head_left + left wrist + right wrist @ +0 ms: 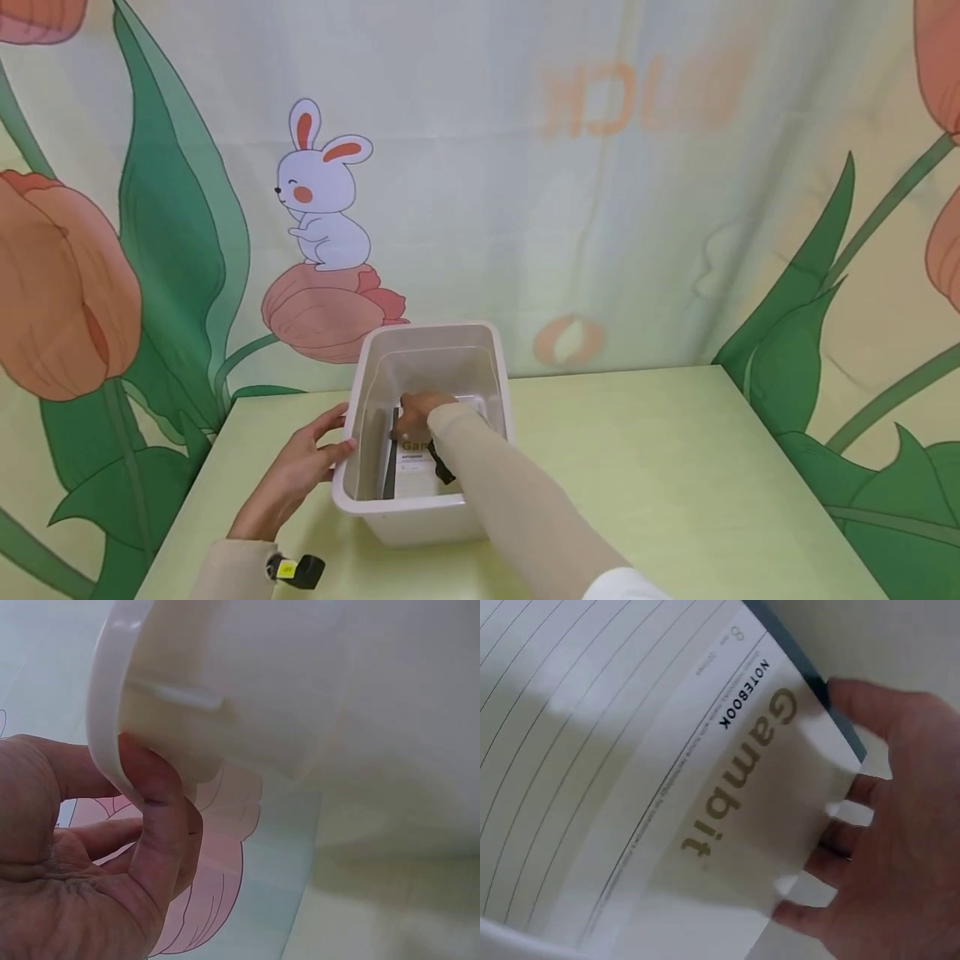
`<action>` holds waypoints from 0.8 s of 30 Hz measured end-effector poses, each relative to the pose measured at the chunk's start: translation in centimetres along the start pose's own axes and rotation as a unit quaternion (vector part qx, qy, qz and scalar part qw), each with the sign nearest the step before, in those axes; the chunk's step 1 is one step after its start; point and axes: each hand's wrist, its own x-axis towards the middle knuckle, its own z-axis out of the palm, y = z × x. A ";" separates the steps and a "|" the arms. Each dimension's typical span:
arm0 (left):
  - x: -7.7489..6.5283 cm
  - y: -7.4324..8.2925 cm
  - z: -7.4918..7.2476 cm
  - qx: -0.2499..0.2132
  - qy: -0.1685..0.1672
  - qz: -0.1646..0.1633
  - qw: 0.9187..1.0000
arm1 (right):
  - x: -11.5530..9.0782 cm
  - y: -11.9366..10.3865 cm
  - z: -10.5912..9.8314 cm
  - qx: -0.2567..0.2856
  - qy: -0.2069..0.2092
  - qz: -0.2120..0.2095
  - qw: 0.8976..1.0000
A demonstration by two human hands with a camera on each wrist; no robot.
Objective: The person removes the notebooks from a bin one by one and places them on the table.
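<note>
In the head view, the beige right sleeve (517, 500) is positioned nearest the camera, with white fabric (626, 585) visible at its lower end. A black strap (442, 472) is seen at the right wrist. The forearm is extended across the near right rim of a pale plastic bin (420, 504), and the right hand (417, 417) is placed inside it.

A notebook (727, 757) is located within the bin. Its face is printed with ruled lines and the words "NOTEBOOK" and "Gambit", and a dark strip (802, 667) is carried along one edge; in the head view this strip is seen along the left side. One end of the notebook is gripped by the right hand: the fingers are curled at the end edge, and one digit is set against the dark strip. Whether the notebook is fully supported by the bin floor cannot be determined.

The rim of the bin is pinched at its left side by the left hand (300, 462), with the digits bent and nearly closed about the wall. A black device (303, 572) with a yellow label is worn at the left wrist.

The bin is placed on a pale green table (637, 467), near a curtain (465, 208) printed with tulips and a white rabbit (326, 196).
</note>
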 end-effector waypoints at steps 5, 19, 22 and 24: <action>0.0 0.1 0.1 -0.002 0.000 -0.003 1.000 | -0.3 0.0 0.1 0.025 -0.013 0.021 0.999; -0.1 -0.2 0.3 -0.009 0.005 -0.005 1.000 | 0.2 -0.3 0.2 0.062 0.042 0.014 0.997; -0.2 -0.1 0.2 -0.011 0.004 0.002 1.000 | 0.6 -0.3 -0.3 0.058 0.063 0.000 0.996; -0.2 -0.2 0.1 -0.012 0.003 0.006 1.000 | 0.6 -0.4 -0.8 0.050 0.086 -0.011 0.995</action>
